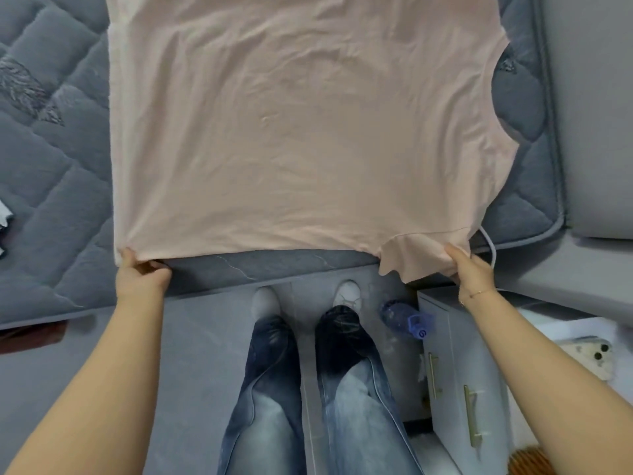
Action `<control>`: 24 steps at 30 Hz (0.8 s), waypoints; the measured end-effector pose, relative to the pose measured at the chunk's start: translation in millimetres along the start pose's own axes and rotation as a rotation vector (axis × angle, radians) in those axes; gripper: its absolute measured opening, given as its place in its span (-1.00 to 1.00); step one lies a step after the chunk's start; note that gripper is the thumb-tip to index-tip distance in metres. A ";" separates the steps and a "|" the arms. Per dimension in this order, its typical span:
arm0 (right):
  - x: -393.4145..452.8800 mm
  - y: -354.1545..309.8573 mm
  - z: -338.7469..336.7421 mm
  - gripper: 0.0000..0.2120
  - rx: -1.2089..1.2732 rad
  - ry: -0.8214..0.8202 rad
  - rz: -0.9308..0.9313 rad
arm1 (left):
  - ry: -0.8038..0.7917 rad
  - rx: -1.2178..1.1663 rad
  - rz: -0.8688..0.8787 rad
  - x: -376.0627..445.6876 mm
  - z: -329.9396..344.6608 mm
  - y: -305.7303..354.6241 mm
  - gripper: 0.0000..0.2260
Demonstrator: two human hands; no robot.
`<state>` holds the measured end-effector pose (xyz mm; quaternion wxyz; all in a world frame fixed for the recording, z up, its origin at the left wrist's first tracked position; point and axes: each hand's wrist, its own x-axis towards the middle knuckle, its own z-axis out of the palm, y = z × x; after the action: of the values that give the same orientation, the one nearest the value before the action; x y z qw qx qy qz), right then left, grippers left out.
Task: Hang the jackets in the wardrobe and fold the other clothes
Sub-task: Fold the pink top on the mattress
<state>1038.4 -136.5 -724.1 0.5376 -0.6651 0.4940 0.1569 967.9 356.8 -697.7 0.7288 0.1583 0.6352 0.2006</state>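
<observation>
A pale pink T-shirt lies spread flat over the grey quilted mattress, its near edge along the bed's front side. My left hand pinches the shirt's near left corner. My right hand grips the near right corner, where a sleeve flap folds down over the mattress edge. The shirt's far end runs out of the top of the view.
A white bedside cabinet with gold handles stands at the right, a phone on its top. A blue plastic bottle lies on the floor by my feet. A white cable hangs off the mattress corner. Other fabric peeks in at the far left.
</observation>
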 end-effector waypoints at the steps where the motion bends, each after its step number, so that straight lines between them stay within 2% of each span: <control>1: 0.3 0.4 -2.2 -0.68 -0.025 -0.034 0.046 | 0.014 -0.010 -0.008 0.8 -3.0 -0.1 -0.91; 4: 0.1 -6.7 -4.8 -0.61 -0.059 -0.123 0.111 | 0.004 -0.056 -0.028 -8.1 -7.2 -12.7 -0.88; 9: 8.0 -27.1 -5.6 -0.53 0.005 -0.168 0.068 | -0.107 0.230 -0.139 -40.7 3.2 -67.7 -0.86; 12: 12.6 -28.4 -9.3 -0.63 0.036 -0.245 0.086 | -0.096 0.219 -0.160 -44.1 18.9 -84.2 -0.87; 16: 23.8 -5.7 -28.8 -0.79 -0.003 -0.024 0.063 | -0.024 0.124 -0.080 -38.4 24.2 -91.5 -0.89; 18: 26.6 3.8 -35.2 -0.82 -0.015 -0.006 0.101 | 0.022 0.132 -0.023 -36.7 21.9 -93.0 -0.85; 21: 28.0 12.4 -33.8 -0.83 -0.071 -0.147 0.083 | 0.122 0.163 0.045 -34.2 21.2 -94.1 -0.80; 24: 22.9 22.1 -26.4 -0.80 -0.165 -0.301 0.053 | 0.133 0.148 0.064 -30.5 21.3 -96.8 -0.73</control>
<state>1022.2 -169.2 -743.6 0.5445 -0.6628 0.4108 0.3089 994.4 258.2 -715.3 0.6646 0.2180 0.6899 0.1865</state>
